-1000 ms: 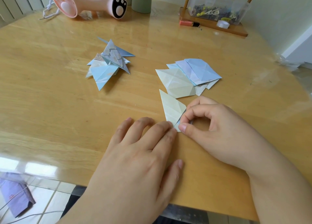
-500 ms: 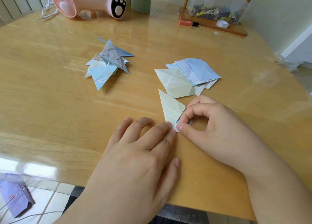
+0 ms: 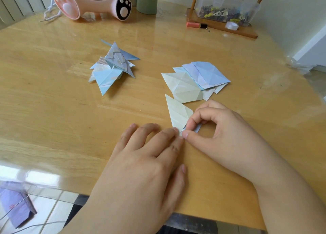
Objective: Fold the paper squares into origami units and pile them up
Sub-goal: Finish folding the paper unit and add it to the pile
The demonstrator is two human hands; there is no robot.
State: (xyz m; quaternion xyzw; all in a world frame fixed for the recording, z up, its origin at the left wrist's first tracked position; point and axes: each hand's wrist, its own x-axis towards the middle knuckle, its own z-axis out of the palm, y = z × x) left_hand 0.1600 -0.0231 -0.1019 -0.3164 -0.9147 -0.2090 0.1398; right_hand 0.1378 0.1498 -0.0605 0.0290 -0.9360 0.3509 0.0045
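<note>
Wooden surface (image 3: pixel 53 110), glossy, under a clear cover sheet.

Cream paper unit (image 3: pixel 179 114), half folded, lies flat near the front edge, long point aimed away from the person. Right hand (image 3: pixel 227 138): thumb and forefinger curled and pinching the near tip of the unit, where a blue underside shows. Left hand (image 3: pixel 144 163): flat on the surface, fingers straight, fingertips pressing at that same tip; holds nothing.

Just beyond the unit, a fan of creased flat papers (image 3: pixel 197 80), cream piece on top at the near left, pale blue and lilac ones behind. The unit's point lies just beside the cream piece; contact cannot be told.

Well to the left, pile of folded units (image 3: pixel 112 68), blue and marbled grey, points sticking out all ways. One scrap in it bears small print, too small to read.

Far edge: pink fan (image 3: pixel 91 2) with paw-print feet, green cylinder (image 3: pixel 146 4), wooden stand (image 3: pixel 222 24) carrying a clear box of small clips, an orange marker (image 3: pixel 196 25), and a tape roll (image 3: pixel 231 25). No readable brand or label anywhere.
</note>
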